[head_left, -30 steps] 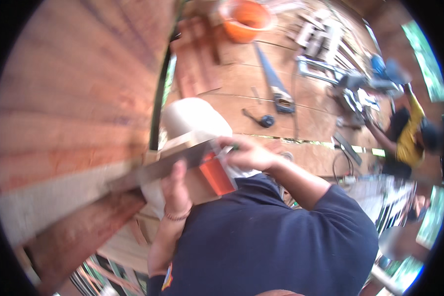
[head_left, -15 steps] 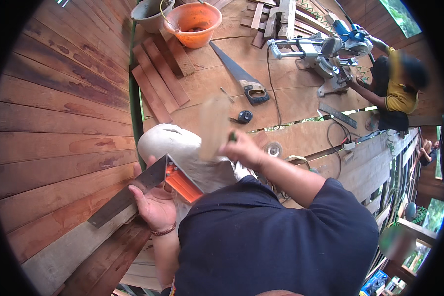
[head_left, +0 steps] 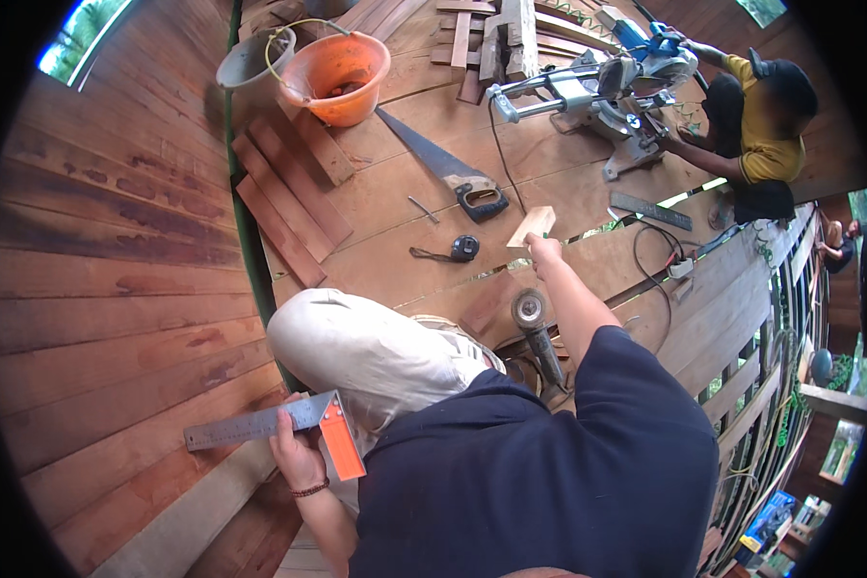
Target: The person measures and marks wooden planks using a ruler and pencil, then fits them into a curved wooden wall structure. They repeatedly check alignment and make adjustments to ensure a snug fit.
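Observation:
In my left hand is a try square with a steel blade and an orange handle, the fingers closed around the blade near the corner. The blade points left beside my bent knee. My right arm is stretched forward, and my right hand grips a short pale wood block at its near end, above the plank floor. Something small and green shows at those fingers, too small to name. Left of the block lie a black tape measure and a handsaw.
An angle grinder lies beside my right arm. Reddish boards and an orange bucket are at the far left. On the right a person in yellow works at a blue mitre saw. A metal ruler and cables lie nearby.
My right hand has moved forward and right with the wood block, away from my knee. My left hand has lowered slightly, and the try square has turned, its blade now nearer level.

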The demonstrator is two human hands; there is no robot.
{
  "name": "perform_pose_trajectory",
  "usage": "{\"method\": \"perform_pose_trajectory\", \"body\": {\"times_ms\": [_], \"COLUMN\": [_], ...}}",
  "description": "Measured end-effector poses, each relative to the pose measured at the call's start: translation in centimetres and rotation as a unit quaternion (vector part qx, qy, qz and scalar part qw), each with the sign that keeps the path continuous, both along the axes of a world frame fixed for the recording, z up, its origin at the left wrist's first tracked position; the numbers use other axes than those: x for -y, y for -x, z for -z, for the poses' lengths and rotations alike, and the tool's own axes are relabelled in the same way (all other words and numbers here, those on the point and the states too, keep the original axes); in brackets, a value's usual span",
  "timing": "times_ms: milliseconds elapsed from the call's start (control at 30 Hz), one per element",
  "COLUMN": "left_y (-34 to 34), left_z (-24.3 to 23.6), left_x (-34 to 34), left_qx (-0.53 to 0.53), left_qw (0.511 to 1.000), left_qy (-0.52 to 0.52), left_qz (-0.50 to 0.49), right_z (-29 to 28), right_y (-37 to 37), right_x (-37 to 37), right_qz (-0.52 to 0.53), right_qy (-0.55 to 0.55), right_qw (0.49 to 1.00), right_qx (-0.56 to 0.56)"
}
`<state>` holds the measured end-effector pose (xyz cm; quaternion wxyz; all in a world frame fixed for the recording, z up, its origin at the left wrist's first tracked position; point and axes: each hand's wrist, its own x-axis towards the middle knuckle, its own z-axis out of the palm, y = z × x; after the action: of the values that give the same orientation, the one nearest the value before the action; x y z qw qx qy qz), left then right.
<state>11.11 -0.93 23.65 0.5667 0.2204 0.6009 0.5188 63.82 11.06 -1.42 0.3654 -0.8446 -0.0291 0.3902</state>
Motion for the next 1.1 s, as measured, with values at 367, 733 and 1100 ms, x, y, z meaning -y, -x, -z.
{"method": "perform_pose_trajectory", "body": {"times_ms": [367, 733, 1100], "left_y": [0.5, -1.8, 10.8], "left_z": [-0.8, -8.6, -19.4], "left_x": [-0.9, -0.6, 16.6], "left_qx": [-0.099, -0.192, -0.742], "left_qw": [0.993, 0.958, 0.333], "left_qy": [-0.032, -0.183, -0.371], "left_qz": [0.046, 0.106, -0.449], "right_z": [0.2, -30.1, -26.6], "right_y": [-0.3, 30.4, 33.0], "right_x": [-4.0, 6.3, 9.1], "right_qz": [-0.181, -0.714, -0.567], "right_qy": [-0.060, -0.408, -0.415], "right_qw": [0.970, 0.509, 0.592], "right_qx": [0.153, -0.254, -0.395]}}
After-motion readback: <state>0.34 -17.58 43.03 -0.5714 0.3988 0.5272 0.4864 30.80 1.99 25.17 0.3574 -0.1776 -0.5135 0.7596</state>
